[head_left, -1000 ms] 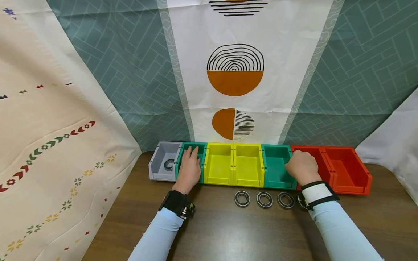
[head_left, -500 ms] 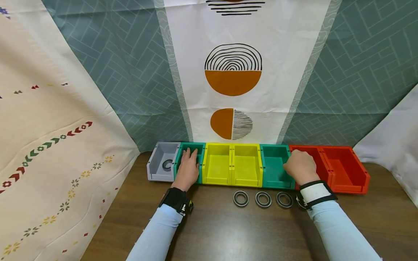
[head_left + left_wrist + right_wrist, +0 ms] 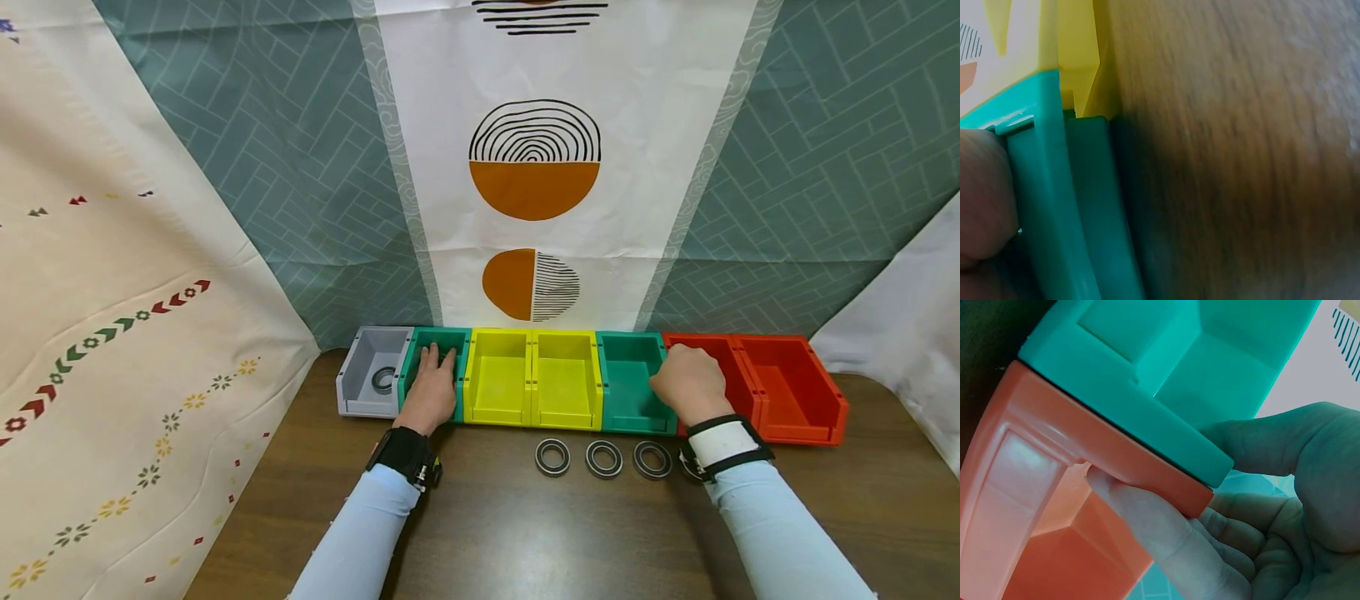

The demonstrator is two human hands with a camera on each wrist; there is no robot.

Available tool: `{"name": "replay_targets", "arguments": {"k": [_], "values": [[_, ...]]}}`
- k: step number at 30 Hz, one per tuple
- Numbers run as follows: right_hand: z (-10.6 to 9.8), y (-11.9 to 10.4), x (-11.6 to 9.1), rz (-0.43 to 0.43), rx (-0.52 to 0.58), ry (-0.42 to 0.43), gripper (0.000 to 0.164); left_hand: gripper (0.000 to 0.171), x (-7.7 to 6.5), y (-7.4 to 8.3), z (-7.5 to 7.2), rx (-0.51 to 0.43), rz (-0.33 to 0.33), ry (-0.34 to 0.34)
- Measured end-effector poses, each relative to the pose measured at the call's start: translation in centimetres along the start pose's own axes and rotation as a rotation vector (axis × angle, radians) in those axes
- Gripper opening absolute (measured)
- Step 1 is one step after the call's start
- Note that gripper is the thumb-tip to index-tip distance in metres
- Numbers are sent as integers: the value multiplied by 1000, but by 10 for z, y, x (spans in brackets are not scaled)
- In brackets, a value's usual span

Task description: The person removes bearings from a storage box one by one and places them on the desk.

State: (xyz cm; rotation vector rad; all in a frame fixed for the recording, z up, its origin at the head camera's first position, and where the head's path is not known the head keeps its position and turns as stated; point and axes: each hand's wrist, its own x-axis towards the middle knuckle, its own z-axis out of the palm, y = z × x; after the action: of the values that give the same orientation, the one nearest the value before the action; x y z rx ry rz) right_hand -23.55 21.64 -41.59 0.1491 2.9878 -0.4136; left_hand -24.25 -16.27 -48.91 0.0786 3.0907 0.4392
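My left hand (image 3: 427, 396) reaches into the left green bin (image 3: 459, 410), fingers spread and fairly straight over its inside. In the left wrist view part of the hand (image 3: 985, 194) touches the green wall (image 3: 1054, 187). A dark patch shows by the fingertips; what it is I cannot tell. My right hand (image 3: 690, 385) pinches the adjoining walls of the right green bin (image 3: 633, 375) and a red bin (image 3: 723, 354). In the right wrist view its thumb (image 3: 1260, 447) lies on the green side and a finger (image 3: 1160, 525) inside the red bin (image 3: 1054, 562).
A grey bin (image 3: 360, 367) holding one bearing (image 3: 383, 381) ends the row at left. Two yellow bins (image 3: 502, 379) stand mid-row, another red bin (image 3: 795, 392) at right. Bearings (image 3: 552, 457) line the table (image 3: 525, 533) in front, one partly under my right wrist. Cloth hangs behind.
The left hand's fingers have drawn slightly closer together and lower in the green bin. My right hand keeps its grip on the bin walls. The view has shifted slightly.
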Motion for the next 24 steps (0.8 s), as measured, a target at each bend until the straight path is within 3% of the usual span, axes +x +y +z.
{"name": "replay_targets", "arguments": {"k": [9,16,24], "values": [[0,0,0,9,-10,-11,26,46,1,0,0,3,0,-58],[-1,0,0,4,-10,-5,27,45,1,2,-2,-14,-7,-54],[-2,-2,-1,-3,-3,-2,27,44,3,8,-4,55,-55,-62]]}}
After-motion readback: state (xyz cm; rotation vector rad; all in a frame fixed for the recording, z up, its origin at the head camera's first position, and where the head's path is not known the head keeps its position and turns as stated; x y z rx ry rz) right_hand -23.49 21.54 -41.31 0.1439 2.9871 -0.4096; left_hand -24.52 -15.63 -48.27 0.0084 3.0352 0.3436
